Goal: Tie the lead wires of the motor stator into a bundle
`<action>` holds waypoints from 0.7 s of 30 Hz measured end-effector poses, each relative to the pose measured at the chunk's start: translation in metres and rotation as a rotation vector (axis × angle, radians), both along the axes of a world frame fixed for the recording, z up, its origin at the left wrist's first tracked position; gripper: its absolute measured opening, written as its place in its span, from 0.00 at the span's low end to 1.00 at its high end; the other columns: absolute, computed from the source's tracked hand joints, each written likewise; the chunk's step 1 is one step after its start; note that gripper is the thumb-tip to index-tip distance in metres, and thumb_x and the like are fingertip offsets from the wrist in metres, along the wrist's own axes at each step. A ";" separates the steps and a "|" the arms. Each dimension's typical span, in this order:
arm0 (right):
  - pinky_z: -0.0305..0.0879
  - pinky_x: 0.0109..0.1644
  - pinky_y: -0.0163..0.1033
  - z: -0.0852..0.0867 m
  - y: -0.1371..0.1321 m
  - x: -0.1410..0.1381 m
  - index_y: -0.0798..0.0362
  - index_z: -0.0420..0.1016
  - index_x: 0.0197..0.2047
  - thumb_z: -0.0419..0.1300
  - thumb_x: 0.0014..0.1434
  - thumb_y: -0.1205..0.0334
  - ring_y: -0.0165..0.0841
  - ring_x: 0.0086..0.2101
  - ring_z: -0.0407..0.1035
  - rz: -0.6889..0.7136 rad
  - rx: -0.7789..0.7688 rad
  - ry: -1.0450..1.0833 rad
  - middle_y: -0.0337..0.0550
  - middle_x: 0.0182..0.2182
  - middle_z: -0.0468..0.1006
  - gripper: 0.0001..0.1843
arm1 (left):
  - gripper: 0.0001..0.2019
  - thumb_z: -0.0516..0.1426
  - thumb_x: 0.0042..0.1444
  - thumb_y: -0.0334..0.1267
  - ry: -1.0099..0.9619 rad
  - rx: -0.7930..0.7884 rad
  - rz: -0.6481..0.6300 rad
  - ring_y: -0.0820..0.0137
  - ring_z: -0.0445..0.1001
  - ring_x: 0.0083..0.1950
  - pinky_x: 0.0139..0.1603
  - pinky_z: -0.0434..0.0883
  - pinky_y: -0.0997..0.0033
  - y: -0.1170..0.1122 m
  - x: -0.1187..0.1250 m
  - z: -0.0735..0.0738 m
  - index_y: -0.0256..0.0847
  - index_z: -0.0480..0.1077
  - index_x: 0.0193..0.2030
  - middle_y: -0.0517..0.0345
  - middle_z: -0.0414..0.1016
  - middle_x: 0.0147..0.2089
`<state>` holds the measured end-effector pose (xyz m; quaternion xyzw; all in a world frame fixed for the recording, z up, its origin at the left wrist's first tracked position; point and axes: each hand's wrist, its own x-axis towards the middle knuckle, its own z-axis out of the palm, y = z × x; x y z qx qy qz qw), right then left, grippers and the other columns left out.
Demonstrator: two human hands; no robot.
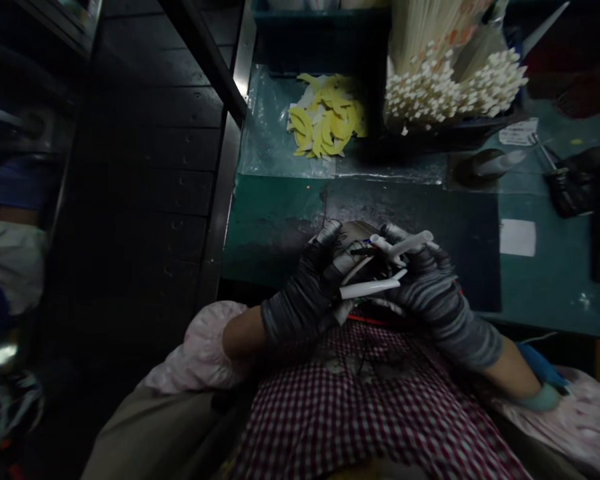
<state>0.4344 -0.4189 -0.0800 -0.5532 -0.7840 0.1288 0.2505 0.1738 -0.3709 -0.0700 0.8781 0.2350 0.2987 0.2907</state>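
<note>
Both my hands wear grey striped gloves and meet at the near edge of the green table (280,220). My left hand (305,293) is closed around a small dark part with wires that I cannot make out clearly. My right hand (430,287) is closed on thin white tubes (405,245), one between the fingertips and another (370,288) lower down, pointing left. The fingers of both hands touch over the part. Red and white checked cloth (380,407) lies on my lap under the hands.
A heap of yellow curved pieces (327,120) lies on clear plastic at the back of the table. A bundle of white tubes (450,87) stands in a bin at back right. A small glue bottle (500,163) and dark tools (570,187) lie to the right. Dark shelving fills the left.
</note>
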 end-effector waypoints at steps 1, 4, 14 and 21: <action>0.71 0.72 0.59 -0.001 0.000 0.000 0.33 0.66 0.78 0.69 0.68 0.43 0.55 0.68 0.71 0.004 0.024 0.009 0.46 0.72 0.75 0.38 | 0.42 0.55 0.75 0.45 -0.014 0.008 0.004 0.39 0.37 0.89 0.84 0.55 0.24 0.000 0.001 0.000 0.46 0.37 0.88 0.37 0.63 0.81; 0.73 0.70 0.59 -0.003 0.001 -0.001 0.33 0.67 0.77 0.68 0.69 0.42 0.55 0.67 0.72 0.029 0.060 0.037 0.45 0.71 0.76 0.37 | 0.43 0.55 0.75 0.43 -0.037 -0.007 0.029 0.38 0.40 0.89 0.84 0.53 0.22 -0.001 0.003 -0.001 0.48 0.36 0.88 0.38 0.63 0.81; 0.68 0.72 0.72 -0.007 -0.013 -0.010 0.38 0.74 0.72 0.72 0.68 0.53 0.61 0.71 0.67 -0.038 0.083 -0.066 0.51 0.74 0.71 0.31 | 0.57 0.70 0.63 0.58 -0.121 -0.221 0.301 0.33 0.44 0.88 0.79 0.65 0.22 -0.029 0.020 -0.023 0.64 0.33 0.85 0.42 0.46 0.87; 0.82 0.62 0.61 0.012 0.005 0.021 0.40 0.62 0.81 0.64 0.74 0.52 0.52 0.63 0.79 -0.051 -0.150 0.168 0.50 0.68 0.79 0.36 | 0.49 0.68 0.66 0.48 -0.143 -0.147 0.321 0.38 0.52 0.86 0.82 0.62 0.27 -0.014 0.038 -0.004 0.62 0.42 0.84 0.47 0.58 0.82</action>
